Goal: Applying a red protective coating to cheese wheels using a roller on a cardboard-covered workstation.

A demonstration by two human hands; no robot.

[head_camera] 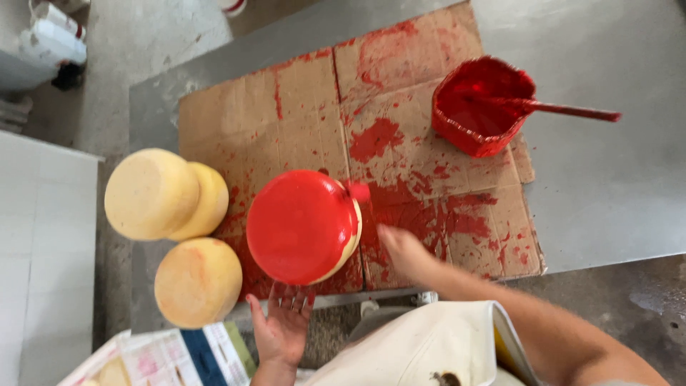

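A round cheese wheel (300,225) with a wet red coat on top sits over a paint-stained cardboard sheet (286,107); its lower right side still shows pale yellow. My left hand (280,330) lies palm up just below the wheel's near edge, fingers spread and smeared red, the fingertips at the rim. Blurred, my right hand (401,250) reaches in from the right, its fingertips close to the wheel's right side. Neither hand wraps around the wheel. What the wheel rests on is hidden.
Two uncoated yellow wheels (153,193) are stacked at the left and a third (198,282) lies nearer me. A red-coated tub (480,107) with a brush (564,110) stands at the back right on the grey metal table (607,193). Printed papers (171,354) lie below.
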